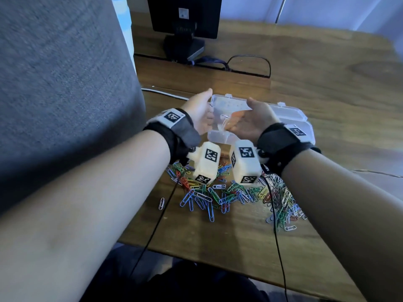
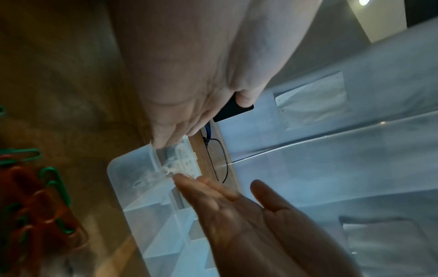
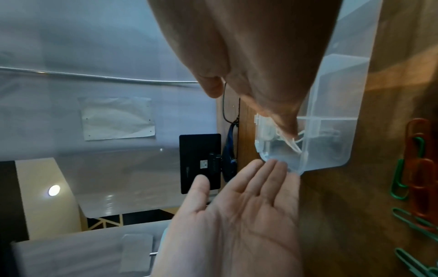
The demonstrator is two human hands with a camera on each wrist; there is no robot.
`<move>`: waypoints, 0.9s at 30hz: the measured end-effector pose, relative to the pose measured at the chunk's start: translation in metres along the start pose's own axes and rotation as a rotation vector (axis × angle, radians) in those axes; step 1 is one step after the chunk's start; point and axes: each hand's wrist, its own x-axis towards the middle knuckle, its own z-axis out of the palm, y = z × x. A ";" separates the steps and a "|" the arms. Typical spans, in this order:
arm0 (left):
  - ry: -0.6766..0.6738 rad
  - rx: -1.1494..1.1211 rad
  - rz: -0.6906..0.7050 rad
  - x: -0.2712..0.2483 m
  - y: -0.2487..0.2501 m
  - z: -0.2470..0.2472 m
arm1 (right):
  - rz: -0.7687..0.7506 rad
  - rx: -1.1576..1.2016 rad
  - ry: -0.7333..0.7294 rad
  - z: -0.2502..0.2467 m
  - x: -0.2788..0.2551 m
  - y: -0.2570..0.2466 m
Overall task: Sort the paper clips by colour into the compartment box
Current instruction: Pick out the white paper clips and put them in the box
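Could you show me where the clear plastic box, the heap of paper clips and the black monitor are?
plastic box [image 1: 290, 115]: head view, on its clear lid at the right.
paper clips [image 1: 231, 194]: head view, middle of the coloured heap.
monitor [image 1: 184, 16]: head view, on its black back panel.

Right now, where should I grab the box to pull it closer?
Probably by its two short ends, one hand from each side. The box lies flat and long across the table, its lid open at the back, so the ends are free. The left hand is already open at the left end, and the right hand reaches over the middle. The clips sit in front.
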 end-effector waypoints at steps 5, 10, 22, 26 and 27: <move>0.045 0.078 0.111 -0.005 -0.006 -0.011 | -0.036 -0.127 0.018 -0.014 -0.006 -0.007; 0.042 0.418 0.227 -0.028 -0.035 -0.032 | -0.212 -0.683 0.211 -0.054 -0.048 -0.012; 0.067 1.321 0.444 -0.013 -0.115 0.020 | -0.374 -1.738 0.554 -0.140 -0.024 0.031; 0.082 1.400 0.503 0.007 -0.110 0.045 | -0.409 -1.777 0.622 -0.141 -0.020 0.032; 0.081 1.427 0.501 0.012 -0.111 0.050 | -0.414 -1.799 0.626 -0.141 -0.019 0.031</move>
